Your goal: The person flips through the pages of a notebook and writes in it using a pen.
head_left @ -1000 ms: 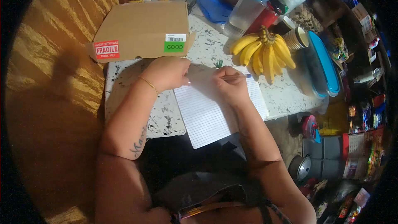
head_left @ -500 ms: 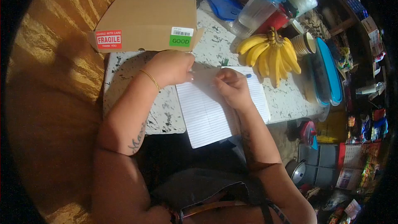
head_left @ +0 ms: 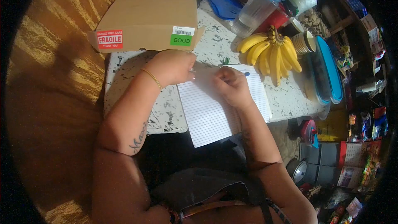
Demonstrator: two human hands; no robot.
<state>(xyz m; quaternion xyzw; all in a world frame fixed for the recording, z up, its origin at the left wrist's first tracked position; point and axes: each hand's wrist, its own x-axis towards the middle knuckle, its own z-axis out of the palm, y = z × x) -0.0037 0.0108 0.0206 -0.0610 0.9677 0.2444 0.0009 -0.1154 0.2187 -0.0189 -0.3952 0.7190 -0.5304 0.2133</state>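
A lined notebook [head_left: 207, 112] lies open on the white speckled table [head_left: 166, 112], its lower corner over the table's near edge. My right hand [head_left: 233, 86] is closed around a pen [head_left: 246, 74] with a blue end, and rests on the notebook's upper part. At the notebook's upper left edge is my left hand [head_left: 174, 67], its fingers bent together; what they hold, if anything, is hidden. Just beyond that hand sits a cardboard box [head_left: 149, 16] with a red FRAGILE label and a green GOOD label. Bananas [head_left: 271, 56] lie to the right of the notebook's top.
Behind the bananas stand a clear pitcher [head_left: 259, 10] with a blue lid and stacked paper cups [head_left: 304, 42]. Blue-lidded containers [head_left: 327, 70] are at the table's right. A blue tray [head_left: 224, 5] lies at the back. A golden curtain [head_left: 58, 79] hangs at the left.
Compared with a second ago, the box, notebook and table appear shifted in view as the camera moved. The pen's tilt in my right hand has changed slightly. My left hand stays by the notebook's edge.
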